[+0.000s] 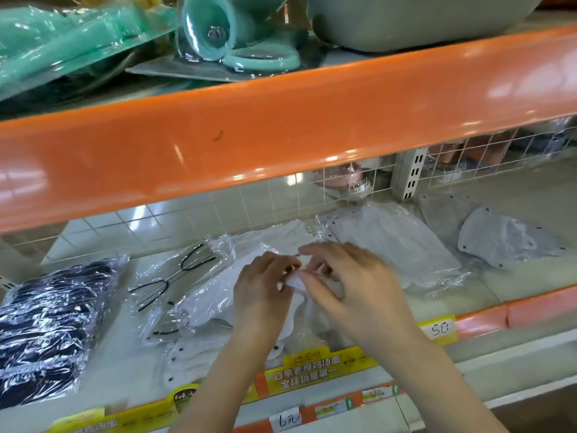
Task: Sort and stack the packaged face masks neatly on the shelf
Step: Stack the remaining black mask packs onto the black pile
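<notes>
Both hands meet over a clear-wrapped pack of white face masks (212,295) in the middle of the lower shelf (487,295). My left hand (262,292) pinches a white mask edge from the left. My right hand (349,282) pinches the same white edge from the right, fingers curled. More white packs with black ear loops (175,276) lie just left. A pile of dark navy mask packs (53,329) sits at the far left. Grey-white packs (402,245) and a loose grey mask (505,239) lie to the right.
An orange shelf lip (281,135) overhangs the lower shelf closely. Above it lie teal plastic goods (206,29) and a grey basin (415,20). A wire grid back (468,157) closes the shelf. Yellow price tags (321,370) line the front rail.
</notes>
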A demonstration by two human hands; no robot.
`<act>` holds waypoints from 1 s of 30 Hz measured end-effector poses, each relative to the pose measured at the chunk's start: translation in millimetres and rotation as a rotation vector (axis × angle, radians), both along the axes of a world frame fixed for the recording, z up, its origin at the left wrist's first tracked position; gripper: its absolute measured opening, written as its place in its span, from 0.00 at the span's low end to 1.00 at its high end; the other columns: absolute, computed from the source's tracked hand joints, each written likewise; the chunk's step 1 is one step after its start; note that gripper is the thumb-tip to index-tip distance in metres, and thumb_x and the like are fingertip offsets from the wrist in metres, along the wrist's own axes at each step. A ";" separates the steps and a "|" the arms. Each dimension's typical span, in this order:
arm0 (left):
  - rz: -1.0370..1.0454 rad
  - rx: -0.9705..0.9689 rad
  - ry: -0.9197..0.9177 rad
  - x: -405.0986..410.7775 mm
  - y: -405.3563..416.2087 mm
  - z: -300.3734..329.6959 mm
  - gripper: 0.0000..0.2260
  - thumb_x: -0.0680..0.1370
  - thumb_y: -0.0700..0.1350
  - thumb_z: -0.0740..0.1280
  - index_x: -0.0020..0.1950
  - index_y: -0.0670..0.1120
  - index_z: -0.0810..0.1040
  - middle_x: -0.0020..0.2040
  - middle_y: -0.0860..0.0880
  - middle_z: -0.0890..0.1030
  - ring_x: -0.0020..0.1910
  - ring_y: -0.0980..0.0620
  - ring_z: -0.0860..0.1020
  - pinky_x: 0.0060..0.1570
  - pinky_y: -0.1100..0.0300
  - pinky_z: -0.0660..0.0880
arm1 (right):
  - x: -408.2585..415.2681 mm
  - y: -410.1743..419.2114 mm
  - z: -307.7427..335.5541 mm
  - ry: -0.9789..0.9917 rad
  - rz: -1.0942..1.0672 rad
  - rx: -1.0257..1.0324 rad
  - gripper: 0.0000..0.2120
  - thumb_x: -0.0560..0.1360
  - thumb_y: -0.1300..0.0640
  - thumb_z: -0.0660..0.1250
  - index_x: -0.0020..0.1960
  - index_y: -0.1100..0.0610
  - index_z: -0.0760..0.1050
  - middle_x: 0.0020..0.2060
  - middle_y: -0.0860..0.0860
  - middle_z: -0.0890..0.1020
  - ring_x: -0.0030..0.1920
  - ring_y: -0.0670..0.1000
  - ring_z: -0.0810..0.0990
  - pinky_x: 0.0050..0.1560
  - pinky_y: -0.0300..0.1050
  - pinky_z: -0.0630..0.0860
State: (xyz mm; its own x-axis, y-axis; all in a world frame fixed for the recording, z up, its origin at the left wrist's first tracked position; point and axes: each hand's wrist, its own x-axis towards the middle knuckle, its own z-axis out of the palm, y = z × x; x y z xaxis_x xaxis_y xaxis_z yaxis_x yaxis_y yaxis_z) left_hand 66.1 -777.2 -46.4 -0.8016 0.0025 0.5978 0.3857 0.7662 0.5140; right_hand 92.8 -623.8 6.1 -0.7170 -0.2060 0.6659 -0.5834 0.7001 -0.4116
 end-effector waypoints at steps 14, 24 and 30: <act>-0.091 1.528 -0.489 23.8 -16.0 17.6 0.08 0.78 0.32 0.62 0.54 0.37 0.77 0.47 0.43 0.85 0.45 0.48 0.84 0.40 0.60 0.80 | -10.8 -6.3 -17.3 -0.183 -0.075 0.157 0.25 0.72 0.39 0.59 0.63 0.52 0.72 0.54 0.48 0.78 0.53 0.54 0.79 0.47 0.49 0.75; 0.103 1.507 -0.387 46.3 -93.6 6.0 0.06 0.78 0.40 0.65 0.53 0.42 0.78 0.49 0.44 0.84 0.48 0.47 0.82 0.40 0.57 0.81 | -21.6 -61.5 -35.8 -0.342 -0.022 0.258 0.14 0.72 0.64 0.67 0.56 0.55 0.77 0.46 0.52 0.80 0.46 0.58 0.80 0.39 0.54 0.77; 0.276 1.444 -0.307 56.5 -153.0 5.1 0.07 0.79 0.33 0.62 0.49 0.44 0.77 0.46 0.46 0.81 0.43 0.49 0.80 0.32 0.63 0.79 | -7.6 -119.8 -42.3 0.004 -0.040 0.222 0.14 0.72 0.53 0.65 0.56 0.57 0.78 0.51 0.52 0.78 0.51 0.54 0.76 0.50 0.46 0.75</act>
